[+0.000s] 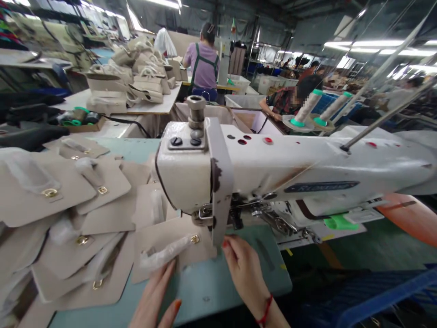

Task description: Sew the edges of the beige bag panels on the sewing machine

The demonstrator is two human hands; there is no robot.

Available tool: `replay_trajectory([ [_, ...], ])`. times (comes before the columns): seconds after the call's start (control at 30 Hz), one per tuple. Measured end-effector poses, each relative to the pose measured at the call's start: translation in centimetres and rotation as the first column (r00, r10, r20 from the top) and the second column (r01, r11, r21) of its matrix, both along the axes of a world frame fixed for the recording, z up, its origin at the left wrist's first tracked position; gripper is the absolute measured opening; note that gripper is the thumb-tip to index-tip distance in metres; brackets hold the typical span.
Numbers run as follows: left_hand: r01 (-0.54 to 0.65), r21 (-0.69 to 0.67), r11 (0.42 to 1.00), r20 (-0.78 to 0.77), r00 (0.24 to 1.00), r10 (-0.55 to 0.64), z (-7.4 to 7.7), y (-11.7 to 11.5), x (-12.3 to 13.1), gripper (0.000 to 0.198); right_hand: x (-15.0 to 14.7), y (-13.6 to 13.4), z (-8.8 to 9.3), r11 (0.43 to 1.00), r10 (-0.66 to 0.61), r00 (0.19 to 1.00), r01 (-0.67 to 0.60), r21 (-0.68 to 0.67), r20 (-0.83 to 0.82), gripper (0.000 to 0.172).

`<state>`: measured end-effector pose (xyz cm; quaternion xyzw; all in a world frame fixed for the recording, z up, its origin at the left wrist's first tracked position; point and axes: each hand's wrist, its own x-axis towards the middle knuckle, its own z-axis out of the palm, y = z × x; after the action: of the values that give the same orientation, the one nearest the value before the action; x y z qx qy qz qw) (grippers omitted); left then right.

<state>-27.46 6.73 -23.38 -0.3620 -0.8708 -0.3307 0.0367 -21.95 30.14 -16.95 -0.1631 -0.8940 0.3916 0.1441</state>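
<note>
At 11 o'clock (12 being straight ahead of the seated operator), a beige panel (167, 233) lies flat on the green worktop (205, 298), its right-hand end at the foot of the vertical metal bar (221, 182) of the sewing machine (273, 168). The panel carries a plastic-wrapped strap (167, 253) and a gold-tone clasp (195, 239).

Left hand (159, 289): fingers extended, thumb spread apart from them; fingertips meet the near edge of the wrapped strap.

Right hand (244, 264): fingers bent, tips just beside the bar and the panel's right corner; I cannot tell from here whether they grip anything. A red cord (266, 311) circles the wrist.

Nameplate (322, 187), 1 o'clock on the machine arm: light capitals on a dark, pointed plate. The first letter resembles an R; the remainder is too blurred to read.

Thread cones (309, 107) with green bases: 1 o'clock, beyond the arm. Similar panels (112, 218), overlapping: 9 to 11 o'clock. Beige bags (150, 86): 11 o'clock, heaped on a white table (170, 101). Co-worker in a purple top (206, 68): 12 o'clock, back turned.
</note>
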Motion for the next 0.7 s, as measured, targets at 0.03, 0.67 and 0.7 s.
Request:
replay_trajectory([
  [0.03, 0.0, -0.021, 1.0, -0.021, 1.0, 0.0, -0.2, 0.8, -0.9, 0.063, -0.6, -0.5, 0.7, 0.998, 0.023, 1.0, -0.024, -0.066, -0.008, 0.03],
  [0.67, 0.277, -0.38, 0.883, -0.509, 0.735, -0.449, 9.0, 3.7, -11.7, 0.045, -3.4, -4.2, -0.3, 0.817, -0.038, 0.998, 0.006, -0.577, -0.043, 0.04],
  [0.7, 0.268, -0.386, 0.883, -0.507, 0.738, -0.446, 8.8, 3.7, -11.7, 0.045, -3.4, -4.1, -0.2, 0.815, -0.041, 0.998, 0.005, -0.58, -0.048, 0.039],
])
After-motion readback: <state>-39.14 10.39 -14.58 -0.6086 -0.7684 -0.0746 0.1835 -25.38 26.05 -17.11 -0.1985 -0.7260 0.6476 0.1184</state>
